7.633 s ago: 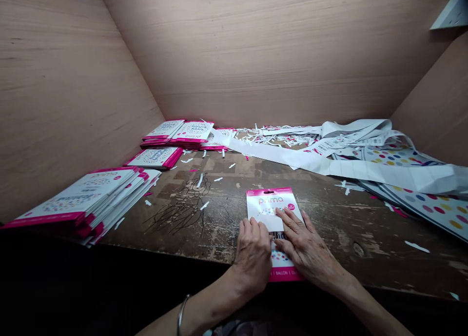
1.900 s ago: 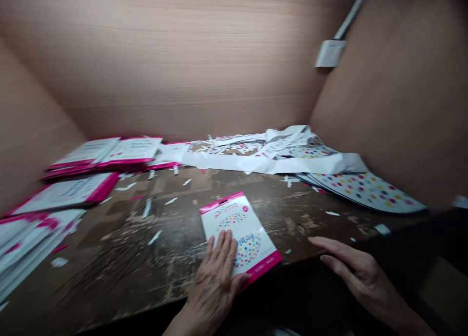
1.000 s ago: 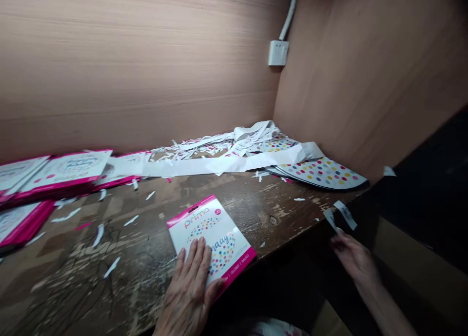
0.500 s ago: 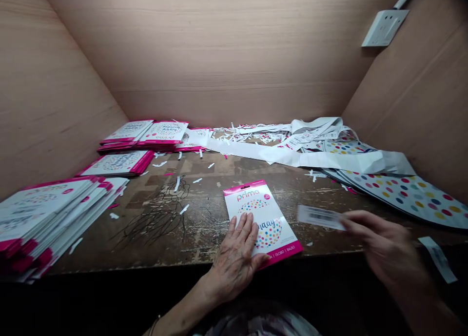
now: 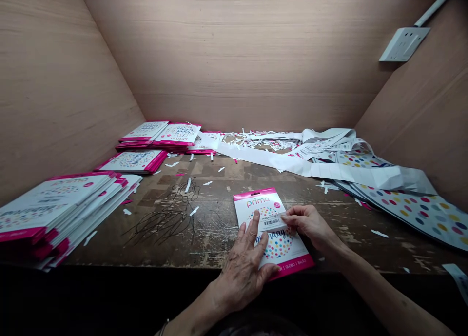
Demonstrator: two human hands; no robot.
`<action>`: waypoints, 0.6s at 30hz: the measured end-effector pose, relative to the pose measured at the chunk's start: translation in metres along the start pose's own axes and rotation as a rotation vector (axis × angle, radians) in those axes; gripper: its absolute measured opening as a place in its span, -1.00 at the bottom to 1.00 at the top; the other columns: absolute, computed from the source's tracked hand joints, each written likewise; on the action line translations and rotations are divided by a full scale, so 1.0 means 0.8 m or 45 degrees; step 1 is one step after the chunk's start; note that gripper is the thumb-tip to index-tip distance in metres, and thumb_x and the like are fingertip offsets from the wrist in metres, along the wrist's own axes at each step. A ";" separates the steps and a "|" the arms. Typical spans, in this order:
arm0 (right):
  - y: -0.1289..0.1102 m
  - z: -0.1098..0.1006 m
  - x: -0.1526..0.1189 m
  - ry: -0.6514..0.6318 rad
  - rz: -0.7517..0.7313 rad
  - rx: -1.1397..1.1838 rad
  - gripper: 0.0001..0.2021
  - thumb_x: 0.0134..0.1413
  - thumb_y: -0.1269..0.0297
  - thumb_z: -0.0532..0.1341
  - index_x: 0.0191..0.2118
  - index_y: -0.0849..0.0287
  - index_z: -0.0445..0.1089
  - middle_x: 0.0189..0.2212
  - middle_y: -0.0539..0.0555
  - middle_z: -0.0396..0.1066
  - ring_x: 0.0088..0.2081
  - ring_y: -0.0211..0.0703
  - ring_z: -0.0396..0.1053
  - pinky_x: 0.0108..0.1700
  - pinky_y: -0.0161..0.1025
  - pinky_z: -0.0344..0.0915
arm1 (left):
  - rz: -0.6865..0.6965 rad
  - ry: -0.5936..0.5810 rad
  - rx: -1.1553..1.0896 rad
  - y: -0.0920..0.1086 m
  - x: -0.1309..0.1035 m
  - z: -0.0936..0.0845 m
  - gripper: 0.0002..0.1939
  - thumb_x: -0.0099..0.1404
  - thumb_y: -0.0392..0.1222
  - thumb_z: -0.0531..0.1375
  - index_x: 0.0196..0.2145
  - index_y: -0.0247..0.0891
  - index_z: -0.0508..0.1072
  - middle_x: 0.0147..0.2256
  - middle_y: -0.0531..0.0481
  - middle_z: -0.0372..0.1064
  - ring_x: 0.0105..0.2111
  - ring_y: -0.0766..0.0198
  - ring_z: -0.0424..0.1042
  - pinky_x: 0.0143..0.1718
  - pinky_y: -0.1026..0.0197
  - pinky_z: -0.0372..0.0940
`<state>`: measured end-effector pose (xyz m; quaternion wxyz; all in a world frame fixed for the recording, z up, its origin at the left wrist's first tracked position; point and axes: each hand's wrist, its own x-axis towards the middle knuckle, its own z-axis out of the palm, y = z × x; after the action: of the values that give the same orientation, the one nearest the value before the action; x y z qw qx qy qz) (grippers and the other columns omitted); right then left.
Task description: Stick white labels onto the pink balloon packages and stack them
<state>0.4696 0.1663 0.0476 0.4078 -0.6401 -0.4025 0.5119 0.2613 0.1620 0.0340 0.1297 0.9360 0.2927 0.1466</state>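
Head view shows one left hand (image 5: 243, 267), grip apart, on one packet (image 5: 280, 248), and right hand (image 5: 312, 226) apparently pinching one label (image 5: 271, 223).

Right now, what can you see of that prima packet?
The prima packet is flat, white and card-like, with pink bands top and bottom, a hanging slot, coloured dots and partly covered lettering. It lies slightly turned at the front edge of the table. The left hand rests on it; the right hand holds a barcode label over its middle.
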 end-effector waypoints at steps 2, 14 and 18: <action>-0.002 0.003 0.000 0.019 -0.016 -0.051 -0.71 -0.22 0.09 0.24 -0.62 0.24 0.27 -0.76 -0.07 0.19 -0.66 -0.36 0.08 -0.58 -0.35 0.02 | 0.003 0.010 -0.020 0.000 0.000 0.000 -0.45 0.27 -0.04 0.09 0.10 -0.43 0.11 0.22 -0.39 -0.55 0.21 -0.08 -0.39 0.13 -0.21 -0.06; -0.011 0.012 -0.010 0.299 -0.071 -0.909 -0.75 -0.10 0.06 0.16 -0.52 0.15 0.38 -0.58 0.08 0.41 -0.47 -0.06 0.36 -0.45 -0.24 0.13 | 0.041 -0.168 0.034 -0.006 0.002 -0.001 -0.39 0.31 0.05 -0.03 0.16 -0.43 0.03 0.21 -0.26 -0.14 0.20 -0.09 -0.31 0.17 -0.20 -0.12; -0.009 0.005 -0.008 0.478 -0.013 -1.293 -0.42 -0.08 -0.09 0.11 -0.02 0.26 0.23 -0.43 0.23 0.46 -0.32 0.16 0.42 -0.34 -0.10 0.20 | 0.049 -0.151 0.010 -0.006 0.000 0.000 -0.40 0.33 0.08 -0.10 0.16 -0.41 0.04 0.21 -0.25 -0.12 0.21 -0.06 -0.29 0.17 -0.18 -0.14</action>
<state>0.4636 0.1629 0.0557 0.1147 -0.8350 -0.5227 0.1279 0.2591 0.1659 0.0321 0.1404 0.9489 0.2671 0.0924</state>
